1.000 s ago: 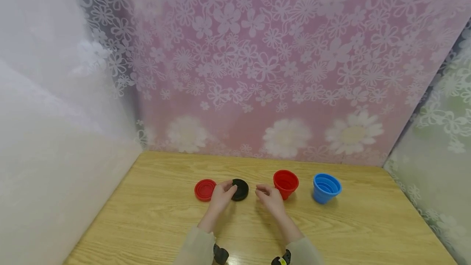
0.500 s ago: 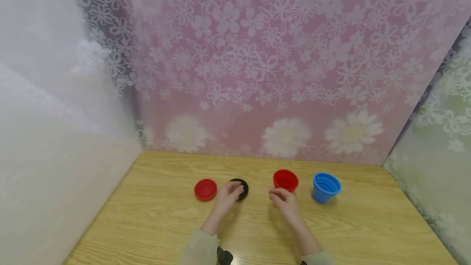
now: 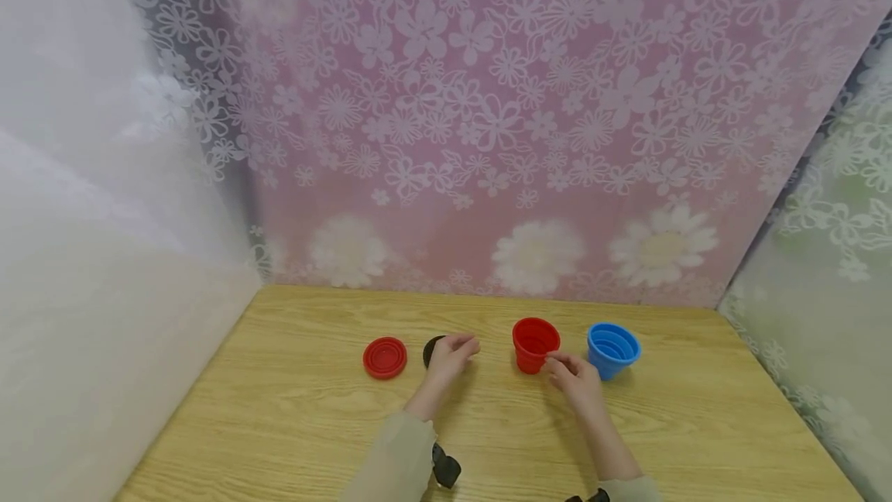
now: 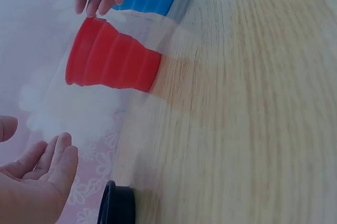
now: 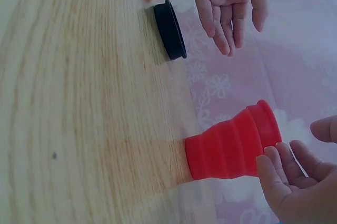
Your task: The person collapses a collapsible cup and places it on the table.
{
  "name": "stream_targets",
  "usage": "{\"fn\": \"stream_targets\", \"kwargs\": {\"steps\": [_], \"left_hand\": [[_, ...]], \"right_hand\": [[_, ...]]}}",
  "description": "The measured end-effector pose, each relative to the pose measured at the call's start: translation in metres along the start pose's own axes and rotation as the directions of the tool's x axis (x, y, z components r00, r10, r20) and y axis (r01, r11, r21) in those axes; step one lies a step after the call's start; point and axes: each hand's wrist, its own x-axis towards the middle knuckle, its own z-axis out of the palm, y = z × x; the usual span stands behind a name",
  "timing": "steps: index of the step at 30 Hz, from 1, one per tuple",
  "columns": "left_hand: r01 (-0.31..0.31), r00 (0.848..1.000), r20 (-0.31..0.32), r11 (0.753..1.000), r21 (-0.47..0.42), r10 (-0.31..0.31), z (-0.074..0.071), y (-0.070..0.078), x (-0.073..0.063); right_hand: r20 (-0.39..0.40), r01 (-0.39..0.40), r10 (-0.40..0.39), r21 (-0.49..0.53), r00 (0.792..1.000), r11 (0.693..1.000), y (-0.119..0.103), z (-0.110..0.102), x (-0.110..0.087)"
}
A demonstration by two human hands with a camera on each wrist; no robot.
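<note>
Head view, around your right hand (image 3: 580, 387): what could go wrong from there?

Tipping, I'd judge. Your fingertips are up at the rim of the red cup (image 3: 528, 361), whose base is narrower than its mouth, so a sideways push that high could topple it. Its stepped wall might also fold if you press down.

And the blue cup (image 3: 610, 359)?

It stands just to the right, partly behind your knuckles, so swinging that hand outward could knock it.

Where does the red cup lie from the hand?

To the left of your right hand and slightly beyond it, upright on the table (image 3: 488, 440). In the right wrist view your fingertips overlap its rim; you can't tell from that whether they touch.

Is anything gripped?

No. Your right fingers are loosely bent, with the thumb held apart, so nothing is pinched.

The left hand (image 3: 446, 361)?

Relaxed, holding nothing. It hides part of the black disc (image 3: 430, 347) in the head view, but both wrist views show a gap between them. Drop that hand carelessly and you could shove the disc, perhaps towards the red disc (image 3: 385, 358) on its left.
</note>
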Motion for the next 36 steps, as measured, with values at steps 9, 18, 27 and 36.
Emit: {"fn": "stream_targets", "kwargs": {"steps": [9, 18, 27, 36], "left_hand": [[-0.008, 0.999, -0.031, 1.0, 0.03, 0.008, 0.022, -0.019, 0.024], [-0.052, 0.998, -0.02, 0.992, 0.111, 0.054, 0.039, -0.026, 0.034], [-0.012, 0.998, 0.068, 0.999, 0.053, 0.008, 0.045, -0.034, 0.038], [-0.035, 0.983, 0.183, 0.998, 0.055, 0.024, 0.048, -0.035, 0.034]], "right_hand": [[-0.062, 0.009, -0.008, 0.004, 0.998, 1.0, 0.009, -0.011, 0.01], [-0.025, -0.026, 0.027, 0.012, 0.999, 1.0, 0.012, -0.02, 0.022], [0.154, 0.024, -0.021, -0.019, 0.988, 1.0, 0.024, -0.022, 0.03], [0.18, 0.083, -0.077, -0.021, 0.981, 0.996, 0.031, -0.019, 0.033]]}}
